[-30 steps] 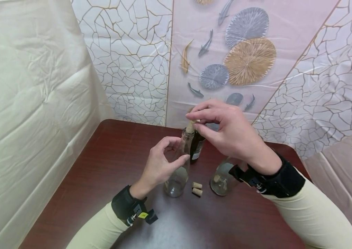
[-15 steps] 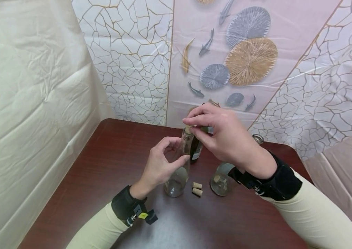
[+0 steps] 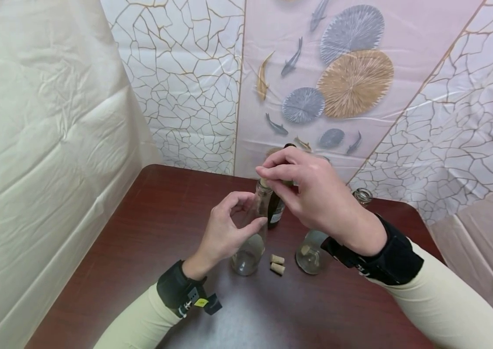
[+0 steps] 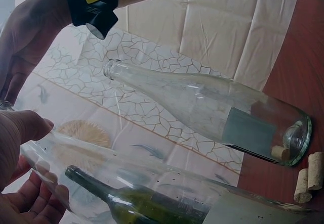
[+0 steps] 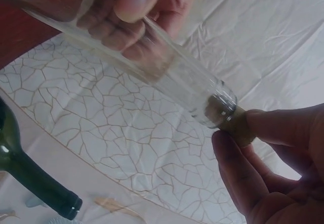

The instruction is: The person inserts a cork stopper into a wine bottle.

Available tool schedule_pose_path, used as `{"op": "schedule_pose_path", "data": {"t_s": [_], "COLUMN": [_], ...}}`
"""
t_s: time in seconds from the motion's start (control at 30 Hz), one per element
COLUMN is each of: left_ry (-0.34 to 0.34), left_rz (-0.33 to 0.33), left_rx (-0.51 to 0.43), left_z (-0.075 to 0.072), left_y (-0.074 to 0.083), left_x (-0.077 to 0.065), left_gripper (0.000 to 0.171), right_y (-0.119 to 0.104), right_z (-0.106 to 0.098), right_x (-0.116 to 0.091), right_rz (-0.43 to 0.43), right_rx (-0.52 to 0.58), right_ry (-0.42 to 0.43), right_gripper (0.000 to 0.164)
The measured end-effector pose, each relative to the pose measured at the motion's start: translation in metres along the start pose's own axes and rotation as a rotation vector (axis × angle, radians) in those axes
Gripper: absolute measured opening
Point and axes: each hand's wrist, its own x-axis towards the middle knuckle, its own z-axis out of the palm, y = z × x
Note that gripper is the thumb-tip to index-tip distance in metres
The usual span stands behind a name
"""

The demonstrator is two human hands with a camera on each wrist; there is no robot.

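A clear glass bottle point(image 3: 246, 261) stands upright on the table, and my left hand point(image 3: 225, 229) holds it around the upper body, thumb on the near side. At its mouth, my right hand point(image 3: 313, 196) pinches a cork point(image 5: 241, 129) between thumb and fingers. The right wrist view shows the cork's lower end inside the bottle's neck and its upper part sticking out. In the head view the fingers mostly cover the cork. Two loose corks point(image 3: 278, 268) lie side by side on the table, right of the held bottle's base.
Another clear bottle point(image 4: 187, 95) stands to the right with a cork point(image 4: 279, 152) inside at its bottom; my right forearm partly hides it in the head view. A dark green bottle point(image 3: 275, 213) stands behind the held one. Patterned cloth point(image 3: 185, 87) hangs behind the table point(image 3: 141, 242).
My right hand has moved slightly left and down, and the cork has gone lower into the bottle mouth. The left hand keeps its hold. The other clear bottle's mouth has come into view behind the right wrist.
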Motion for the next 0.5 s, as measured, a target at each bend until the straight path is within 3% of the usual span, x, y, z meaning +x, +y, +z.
{"op": "schedule_pose_path", "data": {"t_s": [0.5], "left_ry": [0.001], "left_rz": [-0.007], "left_rx": [0.003], "left_z": [0.0], "left_y": [-0.002], "left_x": [0.0], "left_gripper": [0.041], "right_y": [0.005], "right_z": [0.012], "right_x": [-0.007], "right_rz": [-0.048], "right_rx": [0.029], "right_ry": [0.126], "right_gripper": [0.024]}}
